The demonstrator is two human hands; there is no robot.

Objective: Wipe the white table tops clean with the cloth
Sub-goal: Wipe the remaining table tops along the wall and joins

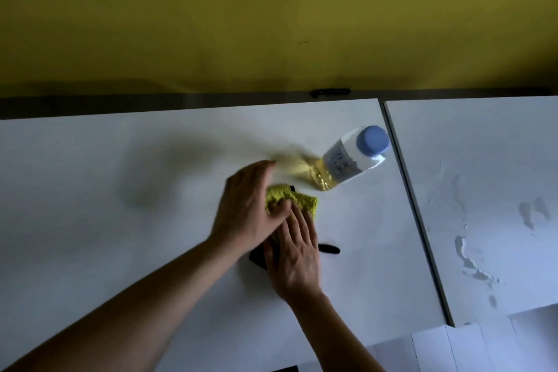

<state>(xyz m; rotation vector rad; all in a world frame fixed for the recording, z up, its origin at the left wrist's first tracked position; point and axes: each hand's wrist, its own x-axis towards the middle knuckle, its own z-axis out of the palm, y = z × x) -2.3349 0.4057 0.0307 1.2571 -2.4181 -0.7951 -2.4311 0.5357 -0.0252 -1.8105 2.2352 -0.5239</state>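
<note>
Yellow wall (271, 18) behind. White table (105, 190), a second white table (483, 160) adjoining right (wet patches). Clear plastic bottle with blue cap (350, 160) stands near the hands. Left hand (247, 208) and right hand (294, 257), fingers flat, press the yellow-green cloth (302, 201).

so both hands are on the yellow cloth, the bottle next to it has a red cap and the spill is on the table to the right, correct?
Not quite: the bottle's cap is blue, not red, as the head view shows. The rest holds: the left hand and right hand are on the yellow cloth, and the spill lies on the right table.
</note>
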